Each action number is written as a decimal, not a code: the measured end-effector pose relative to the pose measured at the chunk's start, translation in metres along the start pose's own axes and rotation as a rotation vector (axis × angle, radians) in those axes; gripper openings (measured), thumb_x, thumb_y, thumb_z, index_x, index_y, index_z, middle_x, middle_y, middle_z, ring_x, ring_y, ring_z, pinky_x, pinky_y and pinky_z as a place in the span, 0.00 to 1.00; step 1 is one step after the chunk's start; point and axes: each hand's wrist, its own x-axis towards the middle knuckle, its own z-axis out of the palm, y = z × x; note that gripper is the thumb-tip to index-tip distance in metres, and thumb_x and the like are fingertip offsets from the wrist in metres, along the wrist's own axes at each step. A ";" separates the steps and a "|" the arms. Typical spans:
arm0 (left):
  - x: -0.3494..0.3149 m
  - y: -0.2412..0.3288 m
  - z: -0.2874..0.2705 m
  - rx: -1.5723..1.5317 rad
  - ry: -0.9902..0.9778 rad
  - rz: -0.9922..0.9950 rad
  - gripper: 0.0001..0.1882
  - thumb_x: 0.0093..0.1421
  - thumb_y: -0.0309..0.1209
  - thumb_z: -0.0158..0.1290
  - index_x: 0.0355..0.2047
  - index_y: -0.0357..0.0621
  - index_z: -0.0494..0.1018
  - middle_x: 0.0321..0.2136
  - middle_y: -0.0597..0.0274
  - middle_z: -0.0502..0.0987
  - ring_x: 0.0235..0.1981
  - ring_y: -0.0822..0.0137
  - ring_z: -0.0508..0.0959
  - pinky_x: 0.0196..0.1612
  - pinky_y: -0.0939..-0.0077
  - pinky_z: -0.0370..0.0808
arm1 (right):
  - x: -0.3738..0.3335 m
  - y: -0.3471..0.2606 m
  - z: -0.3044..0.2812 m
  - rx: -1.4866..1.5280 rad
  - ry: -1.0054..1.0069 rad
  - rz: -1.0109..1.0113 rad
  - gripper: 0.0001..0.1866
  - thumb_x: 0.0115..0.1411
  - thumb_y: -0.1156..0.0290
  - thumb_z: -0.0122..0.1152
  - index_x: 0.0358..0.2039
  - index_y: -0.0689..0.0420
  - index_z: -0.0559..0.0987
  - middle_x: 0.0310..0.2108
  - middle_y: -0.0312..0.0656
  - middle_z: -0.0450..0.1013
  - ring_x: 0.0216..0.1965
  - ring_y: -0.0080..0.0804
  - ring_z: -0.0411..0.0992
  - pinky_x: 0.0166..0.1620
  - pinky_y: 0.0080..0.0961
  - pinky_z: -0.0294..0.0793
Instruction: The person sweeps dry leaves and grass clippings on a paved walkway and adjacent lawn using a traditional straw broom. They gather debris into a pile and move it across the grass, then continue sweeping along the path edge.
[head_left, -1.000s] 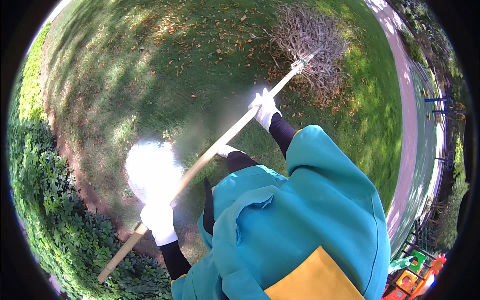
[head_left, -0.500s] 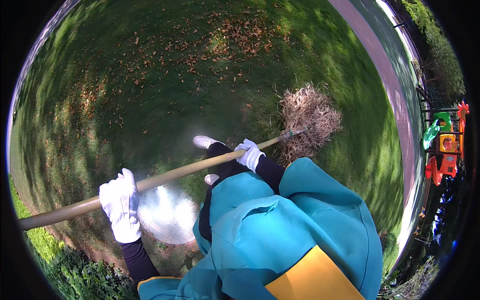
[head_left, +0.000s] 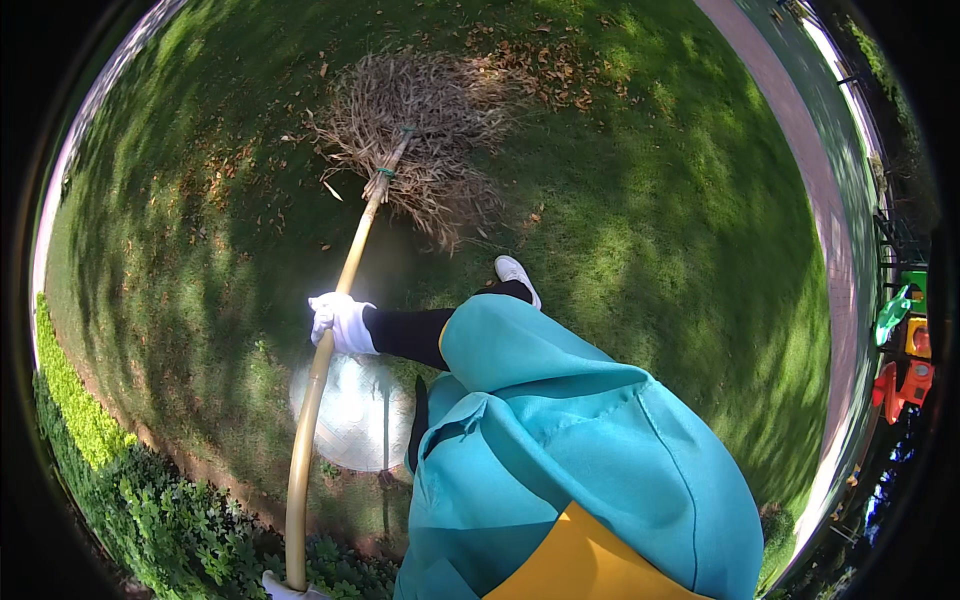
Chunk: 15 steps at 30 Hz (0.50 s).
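Observation:
A broom with a long bamboo handle (head_left: 310, 410) slants away from me, its bushy head of dry twigs (head_left: 400, 110) over the grass in front. My right hand (head_left: 343, 320), in a white glove, is closed around the middle of the handle. At the lower edge, my left hand (head_left: 290, 588) shows only as a bit of white glove against the handle's near end; its fingers are mostly cut off. Fallen brown leaves (head_left: 570, 75) lie on the lawn beside and beyond the broom head.
A pale round cover (head_left: 360, 415) lies in the ground near my feet, one in a white shoe (head_left: 515, 278). Hedges (head_left: 170, 520) border the left side. A paved path (head_left: 800, 140) curves along the right, with colourful play equipment (head_left: 910, 345) past it.
The broom head has swung from the right across to the front left, over the leaves. My right hand moved left with the handle; my left hand dropped to the lower edge.

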 end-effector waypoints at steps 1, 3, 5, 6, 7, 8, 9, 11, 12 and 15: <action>-0.018 0.020 -0.011 0.066 -0.206 -0.106 0.07 0.53 0.37 0.52 0.34 0.61 0.73 0.16 0.67 0.75 0.16 0.61 0.76 0.19 0.63 0.68 | 0.008 -0.010 0.014 0.005 -0.038 0.053 0.19 0.63 0.63 0.47 0.15 0.48 0.61 0.06 0.27 0.54 0.08 0.22 0.56 0.20 0.25 0.64; -0.043 0.055 -0.023 0.028 -0.132 -0.245 0.04 0.47 0.39 0.55 0.21 0.58 0.73 0.14 0.66 0.74 0.14 0.60 0.74 0.18 0.64 0.67 | 0.017 -0.021 0.040 -0.011 -0.027 0.120 0.18 0.64 0.57 0.49 0.18 0.49 0.63 0.06 0.26 0.54 0.08 0.19 0.55 0.18 0.22 0.62; -0.059 0.071 -0.032 -0.036 -0.148 -0.346 0.08 0.45 0.39 0.55 0.14 0.55 0.72 0.13 0.64 0.72 0.15 0.59 0.72 0.20 0.65 0.66 | 0.018 -0.012 0.065 -0.209 -0.027 0.053 0.17 0.63 0.59 0.51 0.19 0.49 0.63 0.07 0.25 0.53 0.08 0.18 0.55 0.18 0.23 0.62; -0.063 0.074 -0.033 -0.076 -0.203 -0.375 0.09 0.45 0.39 0.54 0.14 0.53 0.71 0.13 0.63 0.72 0.16 0.58 0.72 0.22 0.65 0.67 | 0.015 -0.008 0.077 -0.219 -0.023 0.086 0.17 0.63 0.59 0.52 0.19 0.49 0.63 0.07 0.25 0.53 0.08 0.19 0.55 0.18 0.25 0.62; -0.066 0.071 -0.035 -0.120 -0.311 -0.391 0.06 0.46 0.39 0.54 0.20 0.55 0.71 0.16 0.63 0.73 0.18 0.58 0.74 0.23 0.63 0.68 | 0.010 -0.004 0.087 -0.247 -0.028 0.071 0.17 0.63 0.59 0.52 0.19 0.49 0.63 0.08 0.25 0.53 0.08 0.19 0.54 0.16 0.26 0.62; -0.068 0.068 -0.033 -0.166 -0.418 -0.400 0.06 0.47 0.39 0.54 0.26 0.57 0.71 0.18 0.63 0.75 0.20 0.57 0.75 0.24 0.62 0.70 | 0.002 -0.002 0.095 -0.269 -0.017 0.070 0.17 0.63 0.60 0.52 0.19 0.49 0.63 0.09 0.25 0.53 0.08 0.19 0.52 0.15 0.27 0.61; -0.065 0.065 -0.030 -0.214 -0.522 -0.401 0.10 0.48 0.39 0.54 0.32 0.59 0.71 0.20 0.62 0.76 0.22 0.57 0.77 0.25 0.60 0.71 | -0.007 -0.003 0.102 -0.279 -0.011 0.069 0.17 0.63 0.59 0.52 0.19 0.49 0.63 0.09 0.26 0.53 0.08 0.19 0.53 0.15 0.28 0.62; -0.060 0.060 -0.021 -0.269 -0.633 -0.359 0.17 0.48 0.38 0.54 0.40 0.60 0.70 0.25 0.60 0.78 0.27 0.55 0.79 0.28 0.57 0.73 | -0.028 -0.013 0.107 -0.292 -0.017 0.001 0.17 0.62 0.59 0.53 0.18 0.49 0.63 0.09 0.27 0.54 0.09 0.21 0.54 0.16 0.30 0.63; -0.056 0.059 -0.014 -0.268 -0.640 -0.323 0.19 0.47 0.38 0.55 0.42 0.60 0.69 0.28 0.58 0.79 0.29 0.54 0.79 0.30 0.56 0.73 | -0.042 -0.022 0.106 -0.290 -0.036 -0.053 0.18 0.62 0.59 0.53 0.18 0.49 0.63 0.09 0.27 0.55 0.09 0.21 0.55 0.16 0.30 0.64; -0.027 0.072 0.004 -0.288 -0.592 -0.150 0.20 0.46 0.39 0.57 0.42 0.59 0.71 0.27 0.58 0.79 0.27 0.53 0.79 0.31 0.59 0.74 | -0.082 -0.069 0.093 -0.198 -0.060 -0.250 0.17 0.61 0.58 0.54 0.19 0.48 0.64 0.09 0.28 0.55 0.09 0.23 0.55 0.16 0.31 0.65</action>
